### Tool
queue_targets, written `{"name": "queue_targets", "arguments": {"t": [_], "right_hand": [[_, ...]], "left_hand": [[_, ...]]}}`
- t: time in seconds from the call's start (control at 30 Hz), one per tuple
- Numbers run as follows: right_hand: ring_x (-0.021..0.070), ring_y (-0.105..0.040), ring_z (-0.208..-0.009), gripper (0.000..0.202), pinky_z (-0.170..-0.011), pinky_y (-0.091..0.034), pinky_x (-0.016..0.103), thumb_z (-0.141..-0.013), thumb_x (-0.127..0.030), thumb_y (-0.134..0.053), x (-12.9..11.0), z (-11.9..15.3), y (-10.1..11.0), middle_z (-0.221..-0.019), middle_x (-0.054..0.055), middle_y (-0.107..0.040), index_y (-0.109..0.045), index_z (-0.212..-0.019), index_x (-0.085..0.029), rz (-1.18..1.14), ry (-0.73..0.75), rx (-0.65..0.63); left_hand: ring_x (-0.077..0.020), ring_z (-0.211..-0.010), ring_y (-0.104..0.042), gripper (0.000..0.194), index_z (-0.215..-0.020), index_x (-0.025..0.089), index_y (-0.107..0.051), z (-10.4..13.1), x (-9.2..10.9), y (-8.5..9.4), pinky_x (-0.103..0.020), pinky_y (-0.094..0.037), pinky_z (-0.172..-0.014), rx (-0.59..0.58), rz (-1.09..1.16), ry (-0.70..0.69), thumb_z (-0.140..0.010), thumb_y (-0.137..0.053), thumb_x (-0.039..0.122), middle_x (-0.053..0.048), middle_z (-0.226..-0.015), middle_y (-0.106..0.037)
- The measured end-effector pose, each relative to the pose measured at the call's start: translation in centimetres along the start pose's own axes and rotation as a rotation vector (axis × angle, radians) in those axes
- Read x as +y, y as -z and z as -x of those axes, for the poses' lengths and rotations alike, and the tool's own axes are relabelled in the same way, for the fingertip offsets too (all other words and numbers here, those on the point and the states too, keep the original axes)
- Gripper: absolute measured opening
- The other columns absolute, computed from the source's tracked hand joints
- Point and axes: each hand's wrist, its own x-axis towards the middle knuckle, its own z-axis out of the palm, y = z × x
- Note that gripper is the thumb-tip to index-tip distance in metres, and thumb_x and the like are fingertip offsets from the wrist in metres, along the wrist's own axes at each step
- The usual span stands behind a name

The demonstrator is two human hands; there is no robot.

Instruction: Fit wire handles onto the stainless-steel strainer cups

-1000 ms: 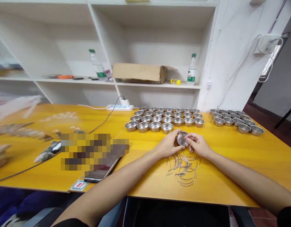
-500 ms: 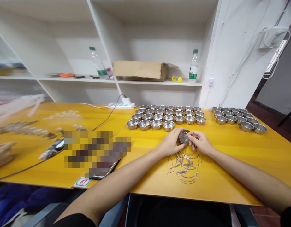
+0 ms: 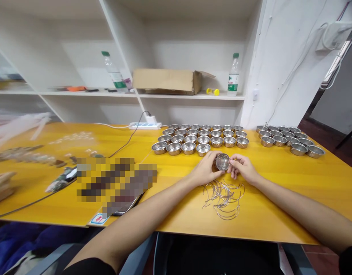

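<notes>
My left hand (image 3: 206,168) is wrapped round a small perforated metal strainer cup (image 3: 222,162), tilted so that its open side faces me. At the cup's right rim, the fingers of my right hand (image 3: 242,168) are pinched together. Whatever they may hold is too small to make out. Just below both hands, a loose pile of thin curved metal wires (image 3: 226,194) lies on the yellow table (image 3: 267,217).
Beyond my hands stand rows of similar metal cups (image 3: 189,148), with another group of cups (image 3: 298,149) at the right. A power strip (image 3: 144,126) lies at the back. Another person's hand (image 3: 2,187) is at the far left, near clear plastic pieces (image 3: 41,157).
My right fingertips have moved from inside the cup to its right rim. The cup has turned slightly in my left hand, showing more of its inside. The view has shifted a little.
</notes>
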Motion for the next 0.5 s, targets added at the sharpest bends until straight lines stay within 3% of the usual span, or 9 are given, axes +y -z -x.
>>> {"name": "queue_targets", "arguments": {"t": [0.17, 0.37, 0.5], "right_hand": [[0.0175, -0.082, -0.062, 0.090, -0.054, -0.065, 0.022, -0.084, -0.102, -0.107, 0.5, -0.3, 0.5, -0.085, 0.010, -0.088, -0.069, -0.088, -0.021, -0.046, 0.045, -0.038], [0.0215, -0.086, -0.070, 0.087, -0.060, -0.067, 0.024, -0.091, -0.101, -0.105, 1.1, -0.6, 1.2, -0.082, 0.010, -0.085, -0.071, -0.085, -0.021, -0.076, 0.055, -0.134], [0.0224, -0.086, -0.074, 0.081, -0.065, -0.068, 0.026, -0.098, -0.094, -0.102, 1.3, -0.8, 1.6, -0.084, 0.012, -0.086, -0.073, -0.082, -0.020, -0.071, 0.065, -0.189]], "left_hand": [[-0.0465, -0.154, -0.076, 0.067, -0.155, 0.022, -0.064, 0.0, -0.1, -0.2, -0.071, -0.067, -0.137, 0.016, 0.023, -0.017, -0.096, -0.092, 0.032, -0.022, -0.158, -0.070], [-0.0427, -0.143, -0.085, 0.067, -0.157, 0.026, -0.059, 0.0, -0.6, -0.8, -0.066, -0.073, -0.126, 0.012, 0.069, 0.007, -0.099, -0.092, 0.025, -0.017, -0.156, -0.078], [-0.0449, -0.148, -0.082, 0.067, -0.156, 0.026, -0.062, -0.1, -0.4, -0.8, -0.068, -0.070, -0.130, 0.010, 0.072, -0.022, -0.098, -0.096, 0.028, -0.018, -0.158, -0.078]]}}
